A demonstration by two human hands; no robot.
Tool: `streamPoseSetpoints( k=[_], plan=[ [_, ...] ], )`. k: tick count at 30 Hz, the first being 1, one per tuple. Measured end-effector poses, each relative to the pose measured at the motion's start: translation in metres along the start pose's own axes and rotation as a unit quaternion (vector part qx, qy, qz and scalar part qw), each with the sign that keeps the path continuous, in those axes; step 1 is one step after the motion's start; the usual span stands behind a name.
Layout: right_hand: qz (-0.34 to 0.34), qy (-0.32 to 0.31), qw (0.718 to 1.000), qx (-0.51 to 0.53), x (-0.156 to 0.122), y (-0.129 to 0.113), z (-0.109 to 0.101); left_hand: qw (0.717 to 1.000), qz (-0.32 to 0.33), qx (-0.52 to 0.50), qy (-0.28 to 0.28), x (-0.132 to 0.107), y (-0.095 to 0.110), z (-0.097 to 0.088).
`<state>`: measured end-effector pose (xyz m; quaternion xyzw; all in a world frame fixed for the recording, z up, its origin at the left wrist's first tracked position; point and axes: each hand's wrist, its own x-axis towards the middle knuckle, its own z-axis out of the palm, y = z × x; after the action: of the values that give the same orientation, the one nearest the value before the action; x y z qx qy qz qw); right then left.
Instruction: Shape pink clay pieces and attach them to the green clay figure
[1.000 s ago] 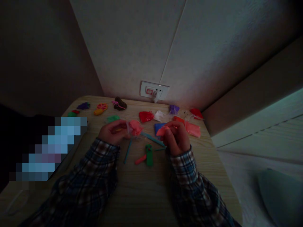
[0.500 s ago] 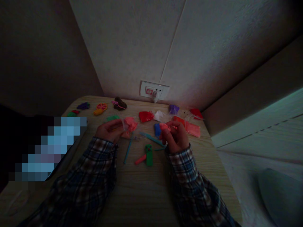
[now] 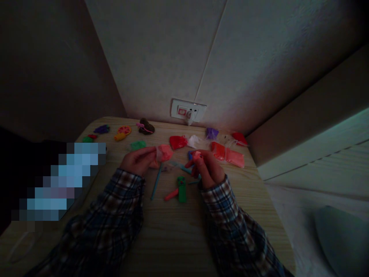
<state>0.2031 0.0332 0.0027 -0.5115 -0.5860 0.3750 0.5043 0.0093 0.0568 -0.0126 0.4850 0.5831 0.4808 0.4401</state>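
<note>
My left hand (image 3: 138, 161) is closed on a crumpled bag of pink clay (image 3: 163, 153), held just above the wooden table (image 3: 173, 234). My right hand (image 3: 206, 169) pinches a small pink clay lump (image 3: 197, 156) between thumb and fingers, a short way right of the bag. Below and between the hands lie a green clay figure (image 3: 181, 188), a red clay stick (image 3: 171, 195) and a blue modelling tool (image 3: 156, 184). Both arms wear plaid sleeves.
Along the table's back lie a red clay bag (image 3: 178, 142), a white bag (image 3: 193, 141), a purple bag (image 3: 211, 133), pink and red bags (image 3: 229, 154), a green piece (image 3: 138, 145), a brown figure (image 3: 146, 126) and an orange one (image 3: 122, 132). A wall socket (image 3: 188, 110) sits behind. A blurred patch is at left.
My right hand has moved left and closer to the bag, still pinching the pink lump. The left hand has shifted the pink bag slightly.
</note>
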Motion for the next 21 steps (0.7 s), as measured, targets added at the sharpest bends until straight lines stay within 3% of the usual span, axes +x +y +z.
streamPoseSetpoints(
  k=[9, 16, 21],
  plan=[
    [-0.056, 0.012, 0.996, -0.072, -0.002, -0.003, -0.004, 0.969, 0.076, 0.232, 0.035, -0.013, 0.017, 0.003],
    [-0.077, 0.016, 0.991, -0.106, -0.003, -0.002, -0.003, 0.952, 0.151, 0.263, 0.039, -0.006, 0.011, -0.001],
    [-0.146, -0.016, 0.98, -0.132, -0.007, -0.012, -0.009, 0.981, 0.085, 0.153, 0.089, -0.005, 0.015, -0.003]
  ],
)
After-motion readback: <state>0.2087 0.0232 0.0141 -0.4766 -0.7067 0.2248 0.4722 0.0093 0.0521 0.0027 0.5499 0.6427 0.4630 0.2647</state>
